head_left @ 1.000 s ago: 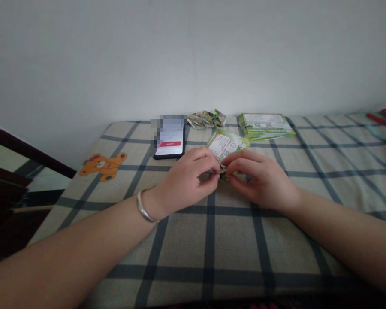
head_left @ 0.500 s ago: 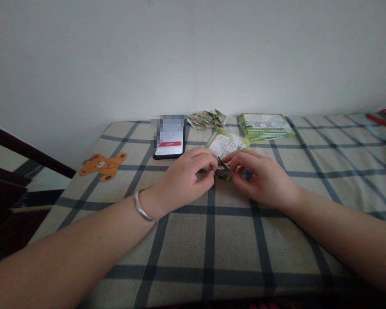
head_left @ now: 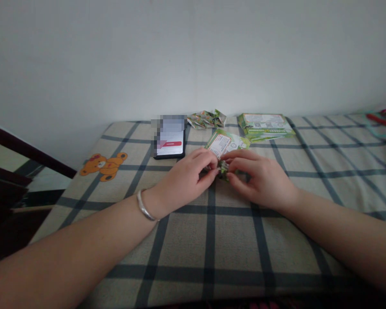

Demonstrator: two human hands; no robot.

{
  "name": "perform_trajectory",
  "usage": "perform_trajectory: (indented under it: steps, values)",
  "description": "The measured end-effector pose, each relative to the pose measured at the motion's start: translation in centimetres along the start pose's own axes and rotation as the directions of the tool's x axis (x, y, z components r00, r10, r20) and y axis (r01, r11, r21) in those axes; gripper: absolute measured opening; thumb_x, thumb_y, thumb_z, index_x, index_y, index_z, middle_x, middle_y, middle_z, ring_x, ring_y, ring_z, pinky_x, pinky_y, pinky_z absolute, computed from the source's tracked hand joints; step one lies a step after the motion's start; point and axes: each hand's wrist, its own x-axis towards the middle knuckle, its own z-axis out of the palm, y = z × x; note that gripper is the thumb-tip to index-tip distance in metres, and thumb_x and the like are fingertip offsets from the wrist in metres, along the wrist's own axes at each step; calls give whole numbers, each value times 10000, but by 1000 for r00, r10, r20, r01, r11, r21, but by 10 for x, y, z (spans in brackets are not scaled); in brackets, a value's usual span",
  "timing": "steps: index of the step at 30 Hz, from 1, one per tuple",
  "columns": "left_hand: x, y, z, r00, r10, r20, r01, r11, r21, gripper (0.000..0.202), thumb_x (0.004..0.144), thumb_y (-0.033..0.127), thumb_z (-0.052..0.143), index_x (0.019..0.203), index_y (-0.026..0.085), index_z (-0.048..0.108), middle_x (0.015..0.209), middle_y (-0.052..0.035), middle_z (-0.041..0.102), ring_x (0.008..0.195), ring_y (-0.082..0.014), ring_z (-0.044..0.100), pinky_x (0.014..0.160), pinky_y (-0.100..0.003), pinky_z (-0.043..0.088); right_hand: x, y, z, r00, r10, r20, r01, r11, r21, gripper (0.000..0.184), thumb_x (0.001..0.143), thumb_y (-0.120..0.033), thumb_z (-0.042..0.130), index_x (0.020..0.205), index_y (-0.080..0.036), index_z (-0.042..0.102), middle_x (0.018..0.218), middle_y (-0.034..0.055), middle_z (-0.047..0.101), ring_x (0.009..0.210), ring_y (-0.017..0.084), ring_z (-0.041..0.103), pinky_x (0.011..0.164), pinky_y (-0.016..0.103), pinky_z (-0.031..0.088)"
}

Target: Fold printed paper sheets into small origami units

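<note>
My left hand (head_left: 186, 178) and my right hand (head_left: 260, 178) meet over the middle of a checked cloth (head_left: 212, 240). Both pinch a small folded piece of green printed paper (head_left: 223, 171) between thumb and fingertips, low against the cloth. Most of the piece is hidden by my fingers. A silver bangle (head_left: 143, 207) circles my left wrist. A flat green and white printed sheet (head_left: 225, 143) lies just beyond my fingers.
A phone (head_left: 170, 143) with a lit screen lies behind my left hand. Several folded green paper pieces (head_left: 206, 119) sit near the wall, beside a stack of printed sheets (head_left: 264, 125). A bear figure (head_left: 103, 164) marks the cloth at left. Red and teal items (head_left: 384, 119) lie far right.
My fingers have kept working the small paper piece, lifting it slightly half a second ago and pressing it back down now. My arms have barely shifted.
</note>
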Motion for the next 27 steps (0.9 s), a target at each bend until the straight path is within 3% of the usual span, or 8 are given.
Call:
perform_trajectory:
  steps: [4,10,15,19,23,27]
  values:
    - [0,-2,2,999,28,-31,-29,1000,0,181,814,45,590,847,187,484,953,-7,583,916,-137,552,837,-290,463,-1,-1,0,998,-20,-56,19,999,-32,160,865,-295,601,739,-198,613,1106,50,691,893,202,663,769,332,514]
    - [1,1,0,997,64,-31,-64,998,-9,165,807,76,637,852,182,519,952,-14,595,929,-147,567,848,-304,477,0,-4,2,996,62,-69,-65,996,-54,214,838,-407,643,888,-206,590,999,58,699,824,202,668,721,332,516]
    - [2,2,0,993,72,-94,-72,997,-1,166,814,50,605,859,183,517,945,-9,607,930,-141,577,855,-303,487,1,-3,3,987,146,-69,-145,989,13,196,823,-357,640,939,-211,576,974,48,688,788,191,674,687,320,521]
    - [2,3,0,992,54,-118,-56,998,-13,134,832,87,606,858,187,520,929,-8,612,922,-145,581,844,-311,492,2,0,3,991,124,-42,-115,981,159,197,812,-238,622,997,-206,560,991,47,664,791,165,679,708,305,531]
    - [0,0,3,989,-27,-147,15,996,-82,113,851,136,604,934,183,544,967,-22,607,919,-143,588,832,-313,511,3,3,5,990,117,-82,-93,963,252,216,803,-180,613,1006,-205,546,1019,46,655,787,145,685,701,281,540]
    - [-1,-5,8,978,-116,-172,75,971,-228,219,851,183,610,1056,185,535,1041,-48,597,949,-152,614,838,-323,550,2,5,6,983,168,-79,-138,945,296,243,800,-187,613,1031,-216,540,1036,57,677,846,179,695,705,307,547]
